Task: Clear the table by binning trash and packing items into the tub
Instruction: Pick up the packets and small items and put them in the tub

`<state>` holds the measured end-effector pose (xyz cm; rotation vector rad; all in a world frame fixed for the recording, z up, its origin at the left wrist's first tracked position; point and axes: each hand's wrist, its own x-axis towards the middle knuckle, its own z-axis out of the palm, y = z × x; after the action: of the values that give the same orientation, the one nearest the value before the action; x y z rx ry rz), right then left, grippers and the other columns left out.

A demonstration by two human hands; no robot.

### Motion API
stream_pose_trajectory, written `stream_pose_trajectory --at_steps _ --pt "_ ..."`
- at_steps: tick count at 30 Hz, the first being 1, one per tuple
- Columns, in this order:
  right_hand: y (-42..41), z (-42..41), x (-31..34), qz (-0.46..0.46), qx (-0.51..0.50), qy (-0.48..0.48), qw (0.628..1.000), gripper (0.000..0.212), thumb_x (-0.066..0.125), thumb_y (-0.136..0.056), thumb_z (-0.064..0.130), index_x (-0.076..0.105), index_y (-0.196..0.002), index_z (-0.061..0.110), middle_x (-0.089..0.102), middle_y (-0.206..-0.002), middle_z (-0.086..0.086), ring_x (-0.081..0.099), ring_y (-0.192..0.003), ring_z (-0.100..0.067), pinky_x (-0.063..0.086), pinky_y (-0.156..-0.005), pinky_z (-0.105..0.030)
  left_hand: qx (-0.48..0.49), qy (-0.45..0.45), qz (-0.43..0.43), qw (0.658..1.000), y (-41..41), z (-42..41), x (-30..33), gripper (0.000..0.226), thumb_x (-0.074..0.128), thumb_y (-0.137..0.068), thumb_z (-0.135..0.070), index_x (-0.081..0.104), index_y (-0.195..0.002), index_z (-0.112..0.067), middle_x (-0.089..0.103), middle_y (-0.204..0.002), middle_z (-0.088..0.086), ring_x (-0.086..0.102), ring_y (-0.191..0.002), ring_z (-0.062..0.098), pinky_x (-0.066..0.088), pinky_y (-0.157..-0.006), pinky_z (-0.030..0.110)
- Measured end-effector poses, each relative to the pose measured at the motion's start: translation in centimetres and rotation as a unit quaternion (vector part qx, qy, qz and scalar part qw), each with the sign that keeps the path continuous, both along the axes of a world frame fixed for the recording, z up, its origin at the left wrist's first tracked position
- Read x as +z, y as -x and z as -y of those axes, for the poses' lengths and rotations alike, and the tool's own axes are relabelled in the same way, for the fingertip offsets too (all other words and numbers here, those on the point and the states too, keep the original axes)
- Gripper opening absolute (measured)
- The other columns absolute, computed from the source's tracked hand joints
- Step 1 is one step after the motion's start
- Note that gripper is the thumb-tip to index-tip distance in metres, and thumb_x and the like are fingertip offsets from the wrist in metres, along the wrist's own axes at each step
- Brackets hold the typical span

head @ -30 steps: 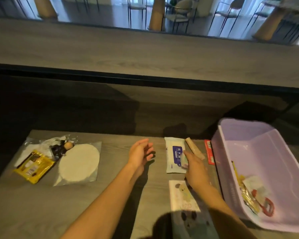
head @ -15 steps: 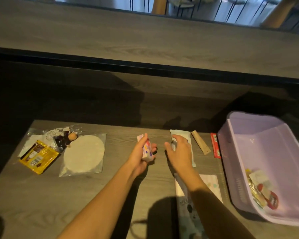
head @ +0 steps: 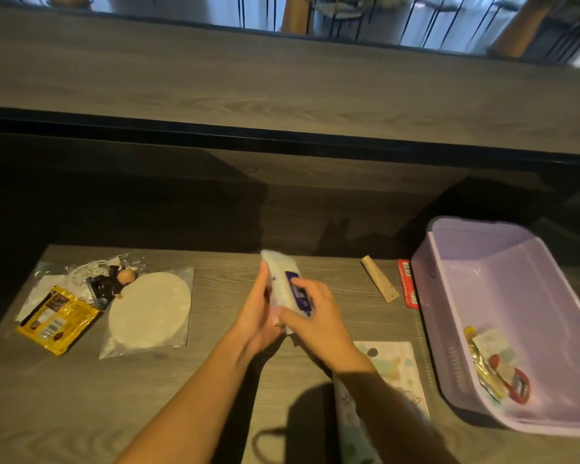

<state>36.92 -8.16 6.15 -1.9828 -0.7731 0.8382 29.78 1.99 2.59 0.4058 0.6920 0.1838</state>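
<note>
A white wipes pack (head: 283,283) with a blue label is lifted off the wooden table (head: 215,370), tilted on its edge. My left hand (head: 257,314) grips its left side and my right hand (head: 310,313) grips its lower right. A small pink packet peeks out under the pack by my left palm, mostly hidden. The lilac tub (head: 516,316) stands at the right and holds a few wrappers (head: 498,366).
On the table's left lie a yellow sachet (head: 56,321), a round white pad in a clear bag (head: 149,313) and a small dark figurine (head: 109,286). A tan stick (head: 379,283) and a red packet (head: 407,283) lie beside the tub. A pastel patterned booklet (head: 395,363) lies under my right forearm.
My right hand picked the wipes pack up off the table and brought it left to my left hand. Both hands now hold it together. The view shifted left slightly.
</note>
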Motion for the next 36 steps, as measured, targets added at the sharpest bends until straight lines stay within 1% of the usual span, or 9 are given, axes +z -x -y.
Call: stream_pose_trajectory --at_steps 2,5,10,16,21,25,30,34,36 --pt "0.3 0.1 -0.2 -0.007 0.033 -0.013 0.999 0.050 0.064 -0.083 0.037 0.047 -0.129 0.028 0.039 -0.132 0.010 0.046 -0.114 -0.007 0.053 -0.084 -0.025 0.004 -0.004 0.018 1.000 -0.2 -0.1 0.0 0.049 0.052 -0.083 -0.046 0.062 -0.112 -0.009 0.070 -0.099 0.017 0.066 -0.094 0.028 0.055 -0.082 0.042" --pt "-1.8 0.2 -1.2 -0.049 -0.085 -0.058 0.994 0.022 0.055 -0.089 0.034 0.058 -0.110 0.027 0.054 -0.126 -0.002 0.056 -0.105 -0.009 0.052 -0.080 -0.023 0.006 -0.016 0.005 1.000 -0.4 0.1 -0.2 0.039 0.057 -0.079 -0.017 0.056 -0.116 -0.006 0.070 -0.093 0.016 0.068 -0.084 0.026 0.056 -0.076 0.044" --pt "-9.0 1.7 -4.4 0.217 -0.184 0.151 0.947 0.047 0.052 -0.092 0.010 0.039 -0.137 0.016 0.037 -0.148 -0.009 0.033 -0.136 -0.026 0.031 -0.111 -0.042 0.006 -0.030 -0.036 0.999 -1.3 0.1 -0.7 0.028 0.053 -0.085 -0.011 0.054 -0.113 -0.010 0.066 -0.098 0.015 0.063 -0.092 0.028 0.053 -0.080 0.047" --pt "-11.3 3.0 -5.4 0.271 -0.127 0.242 0.923 0.044 0.062 -0.084 0.008 0.048 -0.126 0.015 0.051 -0.130 -0.012 0.046 -0.121 -0.030 0.042 -0.102 -0.043 -0.053 -0.070 -0.072 0.993 -3.1 0.9 -0.8 0.030 0.056 -0.084 -0.010 0.051 -0.114 -0.010 0.064 -0.093 0.013 0.063 -0.087 0.025 0.053 -0.074 0.041" --pt "-10.3 3.2 -5.1 0.094 -0.204 0.090 0.970 0.031 0.064 -0.084 0.011 0.052 -0.112 0.019 0.059 -0.116 -0.009 0.060 -0.102 -0.024 0.055 -0.087 -0.041 -0.070 -0.083 -0.087 0.990 -4.9 2.0 -0.9 0.042 0.059 -0.083 -0.009 0.048 -0.123 -0.012 0.066 -0.099 0.013 0.066 -0.090 0.027 0.055 -0.075 0.043" --pt "-7.8 2.7 -3.1 -0.055 -0.216 -0.042 0.974 0.024 0.066 -0.083 0.016 0.057 -0.105 0.021 0.063 -0.105 -0.004 0.065 -0.093 -0.018 0.059 -0.080 -0.042 -0.067 -0.079 -0.061 0.993 -6.3 2.6 -1.0 0.044 0.062 -0.083 -0.015 0.053 -0.126 -0.010 0.069 -0.105 0.017 0.067 -0.093 0.028 0.055 -0.083 0.045" --pt "-5.4 2.5 -1.4 0.001 -0.115 -0.064 0.991 0.018 0.066 -0.083 0.014 0.065 -0.100 0.018 0.059 -0.104 0.000 0.059 -0.093 -0.008 0.050 -0.072 -0.018 -0.074 -0.046 -0.029 0.996 -6.7 3.3 -1.1 0.049 0.068 -0.073 -0.036 0.065 -0.116 -0.012 0.072 -0.103 0.016 0.070 -0.096 0.028 0.056 -0.081 0.043" --pt "-6.9 3.2 -1.3 -0.089 -0.159 -0.099 0.978 0.008 0.061 -0.088 0.019 0.066 -0.093 0.022 0.067 -0.099 -0.006 0.065 -0.089 -0.013 0.056 -0.079 -0.029 -0.086 -0.056 -0.035 0.994 -6.8 3.6 -1.3 0.061 0.071 -0.070 -0.031 0.058 -0.126 -0.010 0.065 -0.119 0.022 0.065 -0.107 0.034 0.055 -0.081 0.046" --pt "-9.0 3.7 -2.9 -0.020 -0.232 -0.039 0.972 0.019 0.056 -0.091 0.018 0.060 -0.108 0.024 0.061 -0.119 -0.006 0.061 -0.106 -0.018 0.055 -0.090 -0.038 -0.082 -0.064 -0.048 0.993 -7.1 3.4 -1.0 0.066 0.072 -0.067 -0.031 0.055 -0.128 -0.014 0.064 -0.121 0.021 0.063 -0.110 0.035 0.055 -0.082 0.048"
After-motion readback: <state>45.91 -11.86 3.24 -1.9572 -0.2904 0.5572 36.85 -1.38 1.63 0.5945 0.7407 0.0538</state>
